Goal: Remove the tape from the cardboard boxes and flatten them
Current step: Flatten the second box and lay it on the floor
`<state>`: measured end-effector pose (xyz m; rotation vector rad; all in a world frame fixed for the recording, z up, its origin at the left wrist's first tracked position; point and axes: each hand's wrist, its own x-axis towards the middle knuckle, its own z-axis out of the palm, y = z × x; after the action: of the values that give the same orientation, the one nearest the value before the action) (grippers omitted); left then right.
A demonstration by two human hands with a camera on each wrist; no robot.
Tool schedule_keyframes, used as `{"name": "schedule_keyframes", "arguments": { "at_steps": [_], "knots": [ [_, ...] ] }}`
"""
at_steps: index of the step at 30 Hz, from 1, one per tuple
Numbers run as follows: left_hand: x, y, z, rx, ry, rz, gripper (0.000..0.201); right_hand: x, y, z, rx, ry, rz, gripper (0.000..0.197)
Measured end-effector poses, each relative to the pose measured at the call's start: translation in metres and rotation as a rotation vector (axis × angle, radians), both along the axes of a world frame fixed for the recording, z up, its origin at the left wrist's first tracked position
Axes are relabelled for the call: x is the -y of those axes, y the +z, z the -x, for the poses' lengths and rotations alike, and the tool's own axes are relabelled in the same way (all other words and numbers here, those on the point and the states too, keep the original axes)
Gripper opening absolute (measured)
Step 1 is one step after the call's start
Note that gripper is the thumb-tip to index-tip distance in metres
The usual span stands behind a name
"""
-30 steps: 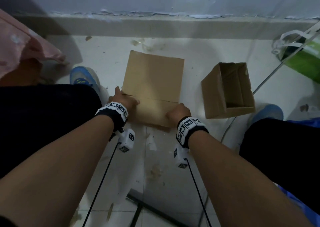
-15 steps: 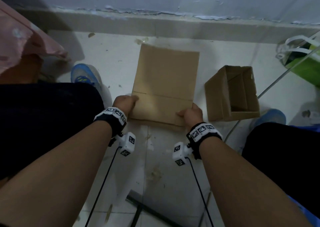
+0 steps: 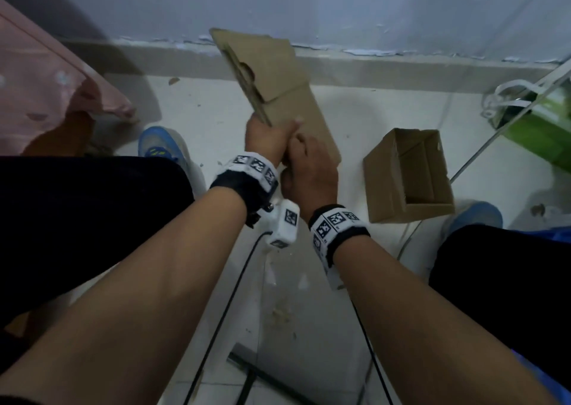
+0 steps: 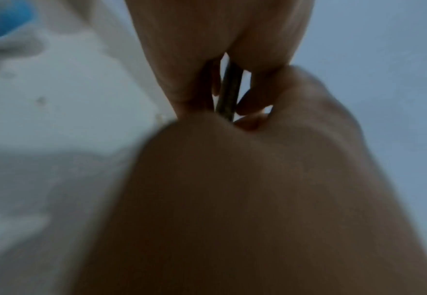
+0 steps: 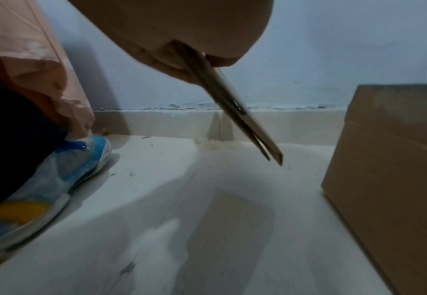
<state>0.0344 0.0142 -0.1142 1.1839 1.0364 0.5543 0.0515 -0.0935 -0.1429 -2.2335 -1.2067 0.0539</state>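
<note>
A flattened brown cardboard box [image 3: 279, 86] is raised off the floor and tilted, its far end towards the wall. My left hand [image 3: 267, 138] grips its near left edge, thumb on top. My right hand [image 3: 309, 166] holds the near end just beside it. The right wrist view shows the flat cardboard [image 5: 232, 103] edge-on, pinched in my fingers. In the left wrist view only a thin strip of the cardboard edge [image 4: 228, 93] shows between the fingers. A second cardboard box [image 3: 408, 174], still open and square, lies on its side on the floor to the right.
White tiled floor [image 3: 309, 296] with a low ledge and wall behind. Blue shoes [image 3: 160, 148] and dark trouser legs flank the work spot. Pink cloth [image 3: 46, 89] hangs at left. A green bag [image 3: 540, 126] with white handles sits far right. Cables run down from both wrists.
The flattened box lay on the floor under both hands; now it is lifted and tilted up, and my hands have come together at its near end.
</note>
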Motion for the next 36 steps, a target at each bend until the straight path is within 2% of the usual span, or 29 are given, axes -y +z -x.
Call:
{"name": "schedule_keyframes", "arguments": {
  "at_steps": [1,3,4,6,7,9,10,11,12,14,19,22,25,27,29,31,34,36],
  "knots": [
    [-0.007,-0.003,0.005,-0.054,0.061,0.009,0.021,-0.001,0.002,-0.002,0.001,0.106,0.04,0.033],
    [-0.023,-0.008,0.022,-0.206,0.076,0.06,0.015,0.002,0.006,-0.011,-0.086,0.198,0.122,0.046],
    [-0.032,-0.009,0.033,-0.234,0.03,0.095,0.017,0.004,0.008,-0.018,-0.113,0.116,0.115,0.048],
    [-0.044,-0.01,0.051,-0.218,-0.139,0.198,0.036,0.011,0.003,-0.039,-0.176,-0.215,0.049,0.055],
    [-0.048,-0.01,0.058,-0.194,-0.241,0.253,0.04,0.016,0.001,-0.05,-0.318,-0.373,0.04,0.072],
    [-0.047,-0.007,0.064,-0.2,-0.408,0.318,0.036,0.03,-0.005,-0.074,-0.833,-0.543,-0.08,0.101],
    [-0.046,-0.007,0.065,-0.221,-0.452,0.325,0.034,0.039,-0.01,-0.083,-1.089,-0.565,-0.149,0.1],
    [-0.047,-0.009,0.066,-0.248,-0.475,0.327,0.033,0.047,-0.011,-0.088,-1.256,-0.54,-0.164,0.087],
    [-0.047,-0.011,0.067,-0.277,-0.479,0.327,0.033,0.055,-0.01,-0.089,-1.337,-0.494,-0.155,0.068],
    [-0.044,-0.017,0.069,-0.324,-0.475,0.299,0.036,0.065,-0.011,-0.088,-1.322,-0.466,-0.138,0.044],
    [-0.015,-0.032,0.06,-0.438,-0.28,0.015,0.023,0.049,-0.039,-0.071,-0.99,-0.667,-0.103,0.024],
    [0.007,-0.044,0.055,-0.562,-0.186,-0.185,0.018,0.039,-0.044,-0.058,-0.686,-0.701,0.037,0.019],
    [0.017,-0.048,0.055,-0.586,-0.127,-0.27,0.021,0.033,-0.037,-0.053,-0.524,-0.686,0.087,0.018],
    [0.014,-0.049,0.058,-0.528,-0.145,-0.263,0.026,0.035,-0.036,-0.056,-0.574,-0.68,0.068,0.028],
    [0.008,-0.048,0.06,-0.394,-0.156,-0.181,0.036,0.041,-0.036,-0.061,-0.722,-0.72,-0.004,0.04],
    [0.002,-0.047,0.058,-0.248,-0.12,-0.093,0.049,0.046,-0.035,-0.064,-0.846,-0.725,-0.075,0.032],
    [-0.008,-0.044,0.052,-0.306,-0.038,-0.199,0.04,0.045,-0.035,-0.063,-0.965,-0.652,-0.097,0.022],
    [-0.017,-0.045,0.05,-0.375,-0.02,-0.263,0.038,0.044,-0.032,-0.061,-1.017,-0.607,-0.132,0.034]
  ]
}}
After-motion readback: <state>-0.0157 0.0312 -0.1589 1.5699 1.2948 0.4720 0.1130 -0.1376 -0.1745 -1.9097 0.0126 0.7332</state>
